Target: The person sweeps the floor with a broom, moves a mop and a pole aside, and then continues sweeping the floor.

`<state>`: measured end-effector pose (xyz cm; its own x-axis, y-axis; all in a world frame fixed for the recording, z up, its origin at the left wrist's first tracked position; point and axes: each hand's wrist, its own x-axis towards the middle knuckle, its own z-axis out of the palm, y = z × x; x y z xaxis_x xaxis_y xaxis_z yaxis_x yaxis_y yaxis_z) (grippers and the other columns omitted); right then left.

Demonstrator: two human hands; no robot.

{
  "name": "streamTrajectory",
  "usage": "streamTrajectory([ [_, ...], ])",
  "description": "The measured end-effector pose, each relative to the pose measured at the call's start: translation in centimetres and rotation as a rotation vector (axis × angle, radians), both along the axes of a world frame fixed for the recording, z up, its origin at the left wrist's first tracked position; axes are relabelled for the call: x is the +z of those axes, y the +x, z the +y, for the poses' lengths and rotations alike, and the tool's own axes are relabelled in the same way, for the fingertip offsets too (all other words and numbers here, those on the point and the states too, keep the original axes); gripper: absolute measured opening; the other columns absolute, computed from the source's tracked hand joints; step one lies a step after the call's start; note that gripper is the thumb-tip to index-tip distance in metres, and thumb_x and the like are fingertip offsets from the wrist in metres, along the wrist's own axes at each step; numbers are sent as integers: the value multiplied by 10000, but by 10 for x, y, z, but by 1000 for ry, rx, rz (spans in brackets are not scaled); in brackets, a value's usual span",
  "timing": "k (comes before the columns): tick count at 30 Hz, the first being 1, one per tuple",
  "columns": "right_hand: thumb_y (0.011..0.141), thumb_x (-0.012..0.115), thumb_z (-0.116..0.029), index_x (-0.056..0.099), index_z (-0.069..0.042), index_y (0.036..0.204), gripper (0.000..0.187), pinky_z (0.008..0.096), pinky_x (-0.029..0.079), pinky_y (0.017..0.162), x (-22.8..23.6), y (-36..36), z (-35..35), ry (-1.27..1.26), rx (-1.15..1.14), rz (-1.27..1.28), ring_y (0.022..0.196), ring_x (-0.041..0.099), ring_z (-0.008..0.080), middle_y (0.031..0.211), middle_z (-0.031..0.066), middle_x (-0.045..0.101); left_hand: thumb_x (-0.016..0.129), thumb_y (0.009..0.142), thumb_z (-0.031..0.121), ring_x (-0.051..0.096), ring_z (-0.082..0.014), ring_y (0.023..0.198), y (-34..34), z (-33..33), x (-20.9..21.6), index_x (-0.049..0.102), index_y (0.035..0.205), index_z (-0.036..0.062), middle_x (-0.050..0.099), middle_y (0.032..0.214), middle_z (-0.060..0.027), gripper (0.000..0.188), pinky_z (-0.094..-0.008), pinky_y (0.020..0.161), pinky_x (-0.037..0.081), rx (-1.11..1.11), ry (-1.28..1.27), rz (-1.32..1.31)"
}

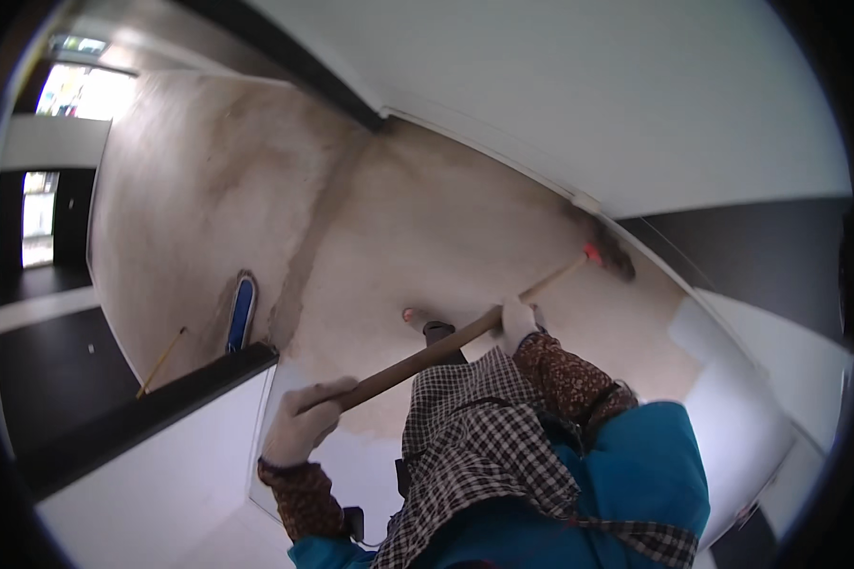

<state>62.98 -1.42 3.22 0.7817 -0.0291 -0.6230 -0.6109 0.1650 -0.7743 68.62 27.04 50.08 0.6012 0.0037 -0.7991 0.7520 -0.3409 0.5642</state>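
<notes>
Both my hands grip the long wooden handle of a broom (427,357), which slants across my body. My left hand (299,424) is closed round the near end of the handle, at the lower left. Farther along, my right hand (518,324) wraps the shaft near the middle of the view. The broom's red socket and dark bristle head (617,256) rest on the floor close to the wall at right. Dark smudges or dirt lie about the head; bristles and dirt are hard to tell apart.
A brownish stained floor (427,209) spreads ahead, bounded by a pale wall (598,95). Past a dark-edged partition (209,379) at left lie a blue flat mop-like thing (242,308) and a thin yellow stick (164,360). My foot (410,315) shows below.
</notes>
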Motion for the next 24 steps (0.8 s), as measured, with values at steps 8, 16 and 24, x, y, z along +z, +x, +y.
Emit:
streamTrajectory([
  [8,903,496,-257,538,-10,923,252,373,528,544,105,122,181,231,-349,531,700,635,276,795,143,614,520,773,60,370,-29,452,-22,77,-2,666,1065,-89,475,584,40,359,-193,413,240,389,243,-149],
  [16,907,533,-243,462,-62,921,195,362,534,595,173,183,325,469,-200,567,653,581,200,772,64,540,514,734,27,376,-25,451,-24,208,35,676,988,-115,523,594,10,334,-185,420,252,537,215,-387],
  [24,886,528,-194,482,-33,912,170,363,469,513,100,247,332,400,-148,469,600,566,237,727,85,521,513,774,15,330,-20,405,54,222,-29,671,961,-76,465,555,44,262,-191,379,213,652,205,-371],
])
